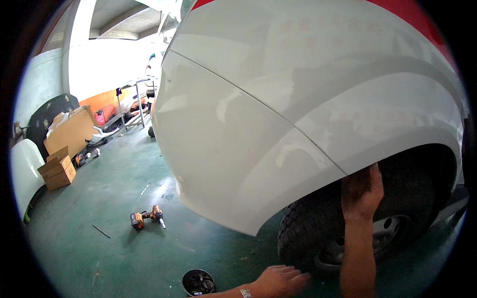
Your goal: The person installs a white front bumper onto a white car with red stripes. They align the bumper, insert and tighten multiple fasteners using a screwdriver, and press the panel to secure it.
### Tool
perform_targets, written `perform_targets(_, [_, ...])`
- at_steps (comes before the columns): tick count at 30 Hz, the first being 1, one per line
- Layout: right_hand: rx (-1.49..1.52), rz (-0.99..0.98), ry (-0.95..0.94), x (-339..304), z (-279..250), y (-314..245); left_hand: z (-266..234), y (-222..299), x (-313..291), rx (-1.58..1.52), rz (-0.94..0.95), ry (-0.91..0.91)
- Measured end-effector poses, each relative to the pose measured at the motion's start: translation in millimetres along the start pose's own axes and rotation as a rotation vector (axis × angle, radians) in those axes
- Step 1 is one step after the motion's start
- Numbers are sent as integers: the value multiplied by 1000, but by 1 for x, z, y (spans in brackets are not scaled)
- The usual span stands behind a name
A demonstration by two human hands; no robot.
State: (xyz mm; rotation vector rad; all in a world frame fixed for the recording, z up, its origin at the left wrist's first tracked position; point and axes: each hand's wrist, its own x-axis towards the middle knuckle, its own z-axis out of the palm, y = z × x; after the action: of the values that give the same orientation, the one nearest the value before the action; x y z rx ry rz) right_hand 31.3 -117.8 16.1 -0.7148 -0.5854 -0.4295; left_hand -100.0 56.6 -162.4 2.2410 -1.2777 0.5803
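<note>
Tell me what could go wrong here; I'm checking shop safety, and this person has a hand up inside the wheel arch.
The right hand reaches blind between the white bumper panel and the tire, so it might get scraped or pinched on a hidden edge. The left hand braces low by the tire beside a small round black tub, which could be knocked over. The cordless drill lying on the green floor is a possible trip hazard.

White car bumper (223,144), glossy; red strip, upper right. Black tyre (308,233), grey steel wheel (382,233). Green floor (124,213). Orange-and-black cordless drill (146,217), lower left. Brown cardboard boxes (58,171), left. Black round tub (198,282), bottom centre.
</note>
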Motion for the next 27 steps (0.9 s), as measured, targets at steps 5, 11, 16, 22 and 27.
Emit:
perform_targets(5, [-18, 17, 36, -3, -5, -2, -75, -17, 38, 194, -239, 434])
perform_targets(11, [-94, 36, -117, -11, -33, 5, -139, -22, 118, 226, -344, 748])
perform_targets(16, [-186, 39, -251, -4, -51, 7, -133, -21, 156, 299, -448, 756])
perform_targets(22, [-554, 12, -267, 3, -87, 11, -109, 20, 171, 282, -533, 817])
perform_targets(27, [-959, -185, -435, 9, -97, 6, -72, 63, 132, -6, -613, 853])
